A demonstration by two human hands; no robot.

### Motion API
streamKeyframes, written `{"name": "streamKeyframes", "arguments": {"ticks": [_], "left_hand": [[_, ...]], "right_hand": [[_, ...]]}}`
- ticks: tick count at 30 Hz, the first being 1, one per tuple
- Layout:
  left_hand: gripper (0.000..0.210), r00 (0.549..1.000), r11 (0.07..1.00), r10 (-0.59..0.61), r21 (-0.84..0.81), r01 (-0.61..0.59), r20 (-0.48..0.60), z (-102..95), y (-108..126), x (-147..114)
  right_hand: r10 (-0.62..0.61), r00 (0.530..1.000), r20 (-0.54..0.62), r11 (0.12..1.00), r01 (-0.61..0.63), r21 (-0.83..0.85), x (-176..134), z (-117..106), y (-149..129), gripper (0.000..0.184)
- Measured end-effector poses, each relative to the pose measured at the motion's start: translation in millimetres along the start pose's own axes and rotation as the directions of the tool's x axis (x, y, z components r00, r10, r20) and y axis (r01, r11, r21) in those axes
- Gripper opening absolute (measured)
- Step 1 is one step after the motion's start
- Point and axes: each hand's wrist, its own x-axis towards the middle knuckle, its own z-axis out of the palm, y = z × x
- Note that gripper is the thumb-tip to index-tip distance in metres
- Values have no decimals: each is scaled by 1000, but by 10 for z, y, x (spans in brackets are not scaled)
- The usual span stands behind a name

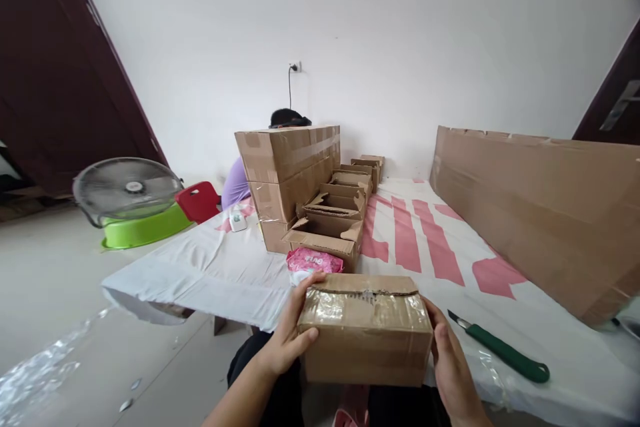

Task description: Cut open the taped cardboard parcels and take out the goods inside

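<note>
A small taped cardboard box [367, 353] is held between my two hands at the front edge of the cloth-covered table, above my lap. My left hand [290, 330] grips its left side, thumb on the near face. Against the right side presses my right hand [447, 350], fingers partly hidden behind the box. Clear tape covers the top, where a flap edge looks torn along the far side. To the right lies a utility knife [505, 350] with a green handle, its blade pointing away to the left. Just beyond the box sits a pink packet [315, 260].
Several open cardboard boxes [327, 233] run in a row toward the wall, beside stacked closed boxes [287, 157]. A person in purple [236, 183] sits behind the stack. A large cardboard panel [535, 207] stands at right. A fan [130, 187] and red chair [199, 202] are at left.
</note>
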Motion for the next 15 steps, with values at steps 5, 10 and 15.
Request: {"name": "streamKeyframes", "arguments": {"ticks": [5, 10, 15], "left_hand": [[54, 998, 997, -37, -62, 40, 51, 85, -210, 60], [56, 1000, 997, -27, -69, 27, 0, 130, -237, -45], [57, 995, 995, 19, -95, -28, -93, 250, -249, -54]], "right_hand": [[26, 996, -88, 911, -60, -409, 110, -465, 19, 46], [-76, 997, -27, 537, 18, -843, 373, -1244, 253, 44], [191, 975, 113, 357, 38, -933, 504, -1721, 589, 39]]}}
